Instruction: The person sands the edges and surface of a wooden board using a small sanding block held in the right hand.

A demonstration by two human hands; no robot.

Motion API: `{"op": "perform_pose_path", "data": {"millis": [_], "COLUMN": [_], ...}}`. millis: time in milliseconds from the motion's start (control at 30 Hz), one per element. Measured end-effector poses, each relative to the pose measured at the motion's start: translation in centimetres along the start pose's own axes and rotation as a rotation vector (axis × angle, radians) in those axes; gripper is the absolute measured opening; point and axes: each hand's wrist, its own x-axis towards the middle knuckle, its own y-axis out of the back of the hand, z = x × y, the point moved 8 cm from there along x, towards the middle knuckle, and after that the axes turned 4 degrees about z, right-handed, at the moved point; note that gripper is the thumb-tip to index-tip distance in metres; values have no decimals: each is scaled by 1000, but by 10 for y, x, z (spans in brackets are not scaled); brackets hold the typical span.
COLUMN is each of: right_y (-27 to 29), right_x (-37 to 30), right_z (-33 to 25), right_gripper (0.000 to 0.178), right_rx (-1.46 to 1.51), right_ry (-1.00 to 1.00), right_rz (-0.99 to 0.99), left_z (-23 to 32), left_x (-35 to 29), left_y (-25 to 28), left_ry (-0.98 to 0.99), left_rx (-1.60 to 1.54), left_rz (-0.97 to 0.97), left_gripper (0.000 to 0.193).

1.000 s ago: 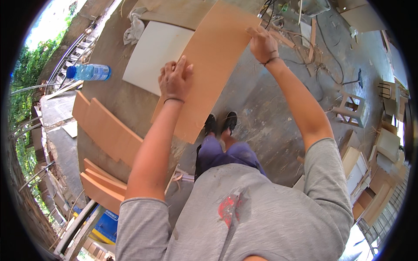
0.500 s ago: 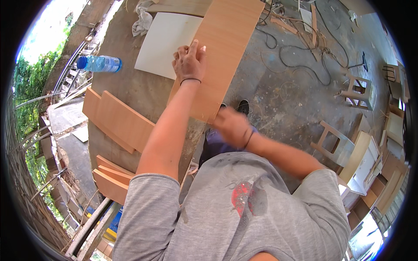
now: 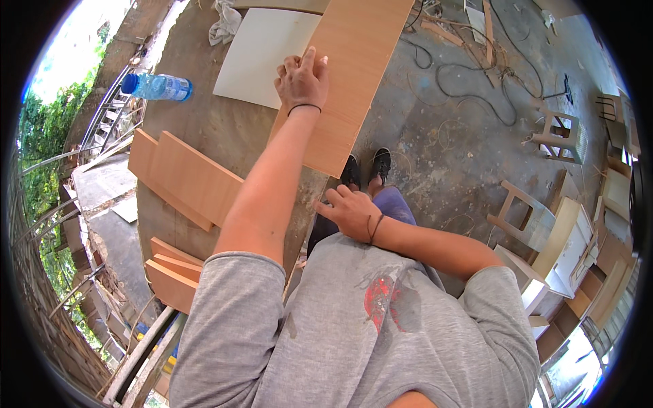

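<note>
A long wood-grain board (image 3: 360, 75) lies on the worktable (image 3: 204, 122), its right edge over the floor side. My left hand (image 3: 303, 81) rests on the board near its left edge, fingers apart and pressing down. By my waist, just below the board's near end, is my right hand (image 3: 350, 212). Its fingers are curled, and whatever they may hold is hidden. A white panel (image 3: 262, 54) lies on the table, partly beneath the long board.
Left on the table are wood-grain boards (image 3: 190, 173), shorter pieces (image 3: 173, 275) and a blue-capped bottle (image 3: 160, 87). A rag (image 3: 224, 24) lies at the far edge. Cables (image 3: 469, 71) trail over the floor; stools (image 3: 558, 136) and cabinet parts (image 3: 564, 238) stand right.
My right hand has drawn back from the board's near end toward my waist and is no longer blurred. My left hand stays on the board; the view has shifted slightly.
</note>
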Motion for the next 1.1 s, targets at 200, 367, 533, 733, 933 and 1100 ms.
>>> {"op": "perform_pose_path", "data": {"millis": [200, 367, 533, 733, 933, 1100], "right_y": [94, 51, -32, 62, 64, 47], "right_x": [50, 41, -13, -43, -120, -141], "right_z": [144, 79, -27, 54, 93, 94], "right_gripper": [43, 43, 39, 42, 37, 35], "right_rx": [-236, -244, 91, 192, 369, 473], "right_ry": [-334, -210, -19, -477, -735, -866], "right_rz": [287, 77, -168, 222, 446, 482], "left_z": [7, 0, 9, 74, 93, 115], "left_x": [0, 1, 1, -74, -121, -120], "left_y": [2, 0, 1, 12, 26, 5], "left_ry": [-36, -30, -82, -1255, -1634, -1394], "left_rx": [14, -22, -34, -12, -295, -78], "left_rz": [19, 19, 47, -216, -604, -583], "left_gripper": [39, 39, 38, 43, 47, 55]}}
